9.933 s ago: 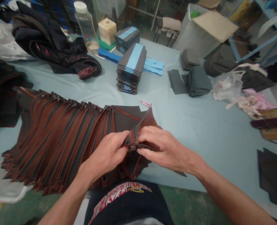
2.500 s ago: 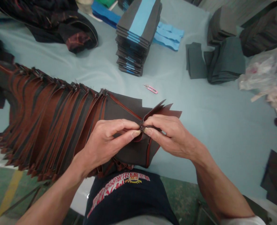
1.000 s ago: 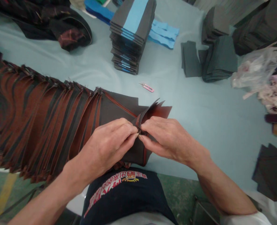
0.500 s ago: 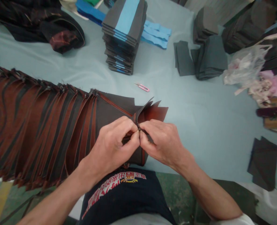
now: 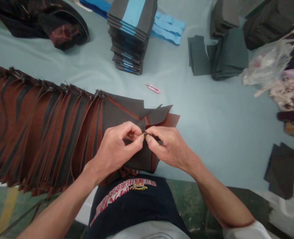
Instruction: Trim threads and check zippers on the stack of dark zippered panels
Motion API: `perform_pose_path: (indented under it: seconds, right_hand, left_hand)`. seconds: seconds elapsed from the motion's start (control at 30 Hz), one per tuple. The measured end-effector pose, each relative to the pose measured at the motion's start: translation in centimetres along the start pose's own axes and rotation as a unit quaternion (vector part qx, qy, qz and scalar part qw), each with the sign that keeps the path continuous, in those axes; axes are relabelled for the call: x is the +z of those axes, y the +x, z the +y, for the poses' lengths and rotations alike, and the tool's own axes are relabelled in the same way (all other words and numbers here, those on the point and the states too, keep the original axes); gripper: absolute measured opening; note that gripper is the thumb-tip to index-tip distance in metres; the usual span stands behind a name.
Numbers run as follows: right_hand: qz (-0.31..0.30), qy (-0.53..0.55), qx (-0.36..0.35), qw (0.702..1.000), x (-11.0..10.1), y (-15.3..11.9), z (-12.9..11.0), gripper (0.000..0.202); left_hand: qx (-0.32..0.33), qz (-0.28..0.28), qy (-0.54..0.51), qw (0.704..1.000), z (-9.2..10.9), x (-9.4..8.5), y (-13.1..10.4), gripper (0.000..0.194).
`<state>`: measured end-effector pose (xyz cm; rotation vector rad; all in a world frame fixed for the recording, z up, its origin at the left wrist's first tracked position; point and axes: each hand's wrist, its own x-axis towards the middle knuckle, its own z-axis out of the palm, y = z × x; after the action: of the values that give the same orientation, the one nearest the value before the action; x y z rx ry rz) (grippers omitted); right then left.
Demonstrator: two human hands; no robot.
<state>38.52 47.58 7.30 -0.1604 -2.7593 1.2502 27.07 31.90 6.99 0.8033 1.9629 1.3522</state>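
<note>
My left hand (image 5: 123, 139) and my right hand (image 5: 165, 142) meet at the table's near side, fingertips almost touching. Both pinch the edge of a dark grey fabric panel with brown trim (image 5: 159, 115), whose corners stick up behind the right fingers. A tiny dark, slightly shiny bit shows at the pinch; I cannot make out whether it is a zipper slider. Under the hands lies another grey panel with a brown strip (image 5: 123, 103). It joins a long row of overlapping grey and brown pieces (image 5: 37, 122) to the left.
Pink thread snips (image 5: 152, 88) lie beyond the hands. Farther back stand a stack of grey panels with blue bands (image 5: 130, 33) and light blue strips (image 5: 170, 28). Grey stacks (image 5: 228, 54) and a plastic bag (image 5: 268, 63) are at right. Dark pieces (image 5: 282, 169) lie near the right edge.
Both hands have shifted slightly left and up, and their fingertips are a little apart. The panel's upper flap has folded over to the right. The view has moved slightly.
</note>
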Motion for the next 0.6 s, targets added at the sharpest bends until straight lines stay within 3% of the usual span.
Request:
perform_pose_path:
  seconds: [0.13, 0.33, 0.43, 0.6]
  right_hand:
    - [0.019, -0.039, -0.055, 0.998, -0.4, 0.3, -0.3, 0.022]
    - [0.025, -0.102, -0.059, 0.993, -0.7, 0.1, -0.5, 0.028]
    - [0.025, -0.131, -0.043, 0.990, -0.3, -0.1, -0.7, 0.029]
    - [0.081, -0.108, -0.001, 0.991, 1.1, 0.0, -0.6, 0.026]
  left_hand:
    - [0.133, 0.011, 0.137, 0.982, 1.1, -0.8, 0.1, 0.011]
    - [0.169, 0.002, 0.176, 0.970, 1.3, -1.0, 0.0, 0.014]
    - [0.144, -0.013, 0.155, 0.977, 1.4, -0.9, 0.0, 0.017]
    - [-0.019, -0.013, -0.014, 1.000, 1.2, -0.5, 0.6, 0.019]
